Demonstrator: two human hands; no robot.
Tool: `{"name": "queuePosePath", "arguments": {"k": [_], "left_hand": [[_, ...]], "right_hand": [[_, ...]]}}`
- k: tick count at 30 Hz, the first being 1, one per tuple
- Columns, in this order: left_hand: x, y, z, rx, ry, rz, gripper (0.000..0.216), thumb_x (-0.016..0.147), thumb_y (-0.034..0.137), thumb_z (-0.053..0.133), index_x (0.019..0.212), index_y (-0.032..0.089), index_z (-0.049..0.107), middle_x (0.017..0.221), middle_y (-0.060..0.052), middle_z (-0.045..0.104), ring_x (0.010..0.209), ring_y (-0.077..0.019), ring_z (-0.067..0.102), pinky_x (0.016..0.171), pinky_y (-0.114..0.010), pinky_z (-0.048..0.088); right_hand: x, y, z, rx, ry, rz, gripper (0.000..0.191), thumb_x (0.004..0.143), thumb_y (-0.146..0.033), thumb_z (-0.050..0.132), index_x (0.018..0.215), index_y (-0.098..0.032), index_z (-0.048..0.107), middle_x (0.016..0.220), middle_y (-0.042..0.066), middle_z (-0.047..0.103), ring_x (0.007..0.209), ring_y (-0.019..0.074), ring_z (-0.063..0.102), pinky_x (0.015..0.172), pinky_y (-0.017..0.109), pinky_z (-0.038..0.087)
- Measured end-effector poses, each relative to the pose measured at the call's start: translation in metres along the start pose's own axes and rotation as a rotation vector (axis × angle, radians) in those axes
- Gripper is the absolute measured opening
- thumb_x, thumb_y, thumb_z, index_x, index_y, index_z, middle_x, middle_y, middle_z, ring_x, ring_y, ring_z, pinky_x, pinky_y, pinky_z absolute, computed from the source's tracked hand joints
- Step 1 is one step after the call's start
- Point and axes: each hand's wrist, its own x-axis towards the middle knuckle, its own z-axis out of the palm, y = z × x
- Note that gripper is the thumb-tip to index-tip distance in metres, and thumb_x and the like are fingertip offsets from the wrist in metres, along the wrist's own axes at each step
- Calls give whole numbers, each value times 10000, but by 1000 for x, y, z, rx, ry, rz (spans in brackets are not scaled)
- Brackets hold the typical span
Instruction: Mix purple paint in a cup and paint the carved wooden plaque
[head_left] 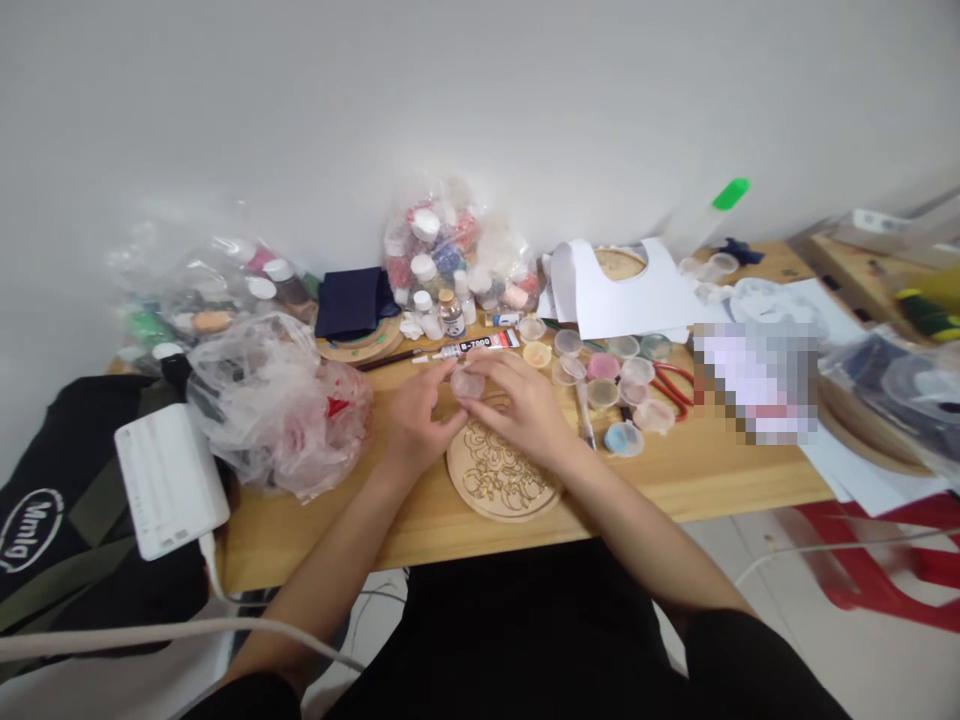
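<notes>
Between my fingers is a small clear round plastic cup (467, 385), held just above the far left edge of a round wooden board (506, 470). Gold curling outlines cover the board's face. My left hand (422, 412) grips the cup from the left, thumb and fingers closed on it. From the right, my right hand (525, 400) closes its thumb and fingertips on the same cup and partly covers the board. What the cup holds, if anything, I cannot make out. A glue tube (480, 344) marked B-7000 lies just beyond my hands.
Several small lidded cups of coloured material, one of them blue (624, 439), spread to the right beside red-handled scissors (679, 390). A crumpled plastic bag (277, 410) and a white power bank (171, 482) are at left. Bagged bottles (442, 240) and white paper (637, 300) stand along the wall.
</notes>
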Motion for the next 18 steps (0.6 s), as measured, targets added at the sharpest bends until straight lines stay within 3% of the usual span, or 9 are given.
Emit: {"name": "queuePosePath", "arguments": {"k": [4,10,13,18], "left_hand": [[0,0,0,21,-6,36,416,876,282,647,1279,222,563,1172,-87,720,1062,-245,702,930,-400,575],[-1,3,1,-82,-54,-174,410,882,306,656,1279,233,583,1196,-75,721,1052,-224,712,915,-379,591],[-1,4,0,-138,-92,-226,390,884,329,660,1261,243,609,1184,-70,728,1047,-228,713,920,-393,591],[1,5,0,-198,-87,-166,324,904,310,655,1227,298,647,1158,-44,736,1044,-232,712,949,-428,583]], "right_hand": [[-4,0,0,-103,41,-19,276,936,-345,611,1136,-165,672,1169,150,719,1078,251,677,930,432,543],[-3,-2,8,-431,-5,-117,309,1017,-270,458,1128,-139,714,1104,142,755,852,227,716,743,367,550],[-4,0,11,-482,-39,-113,310,1022,-240,445,1154,-149,711,1069,134,764,867,219,716,715,350,536],[-8,4,13,-499,-33,-122,298,1011,-224,472,1163,-126,709,1093,157,757,938,237,715,738,362,553]]}}
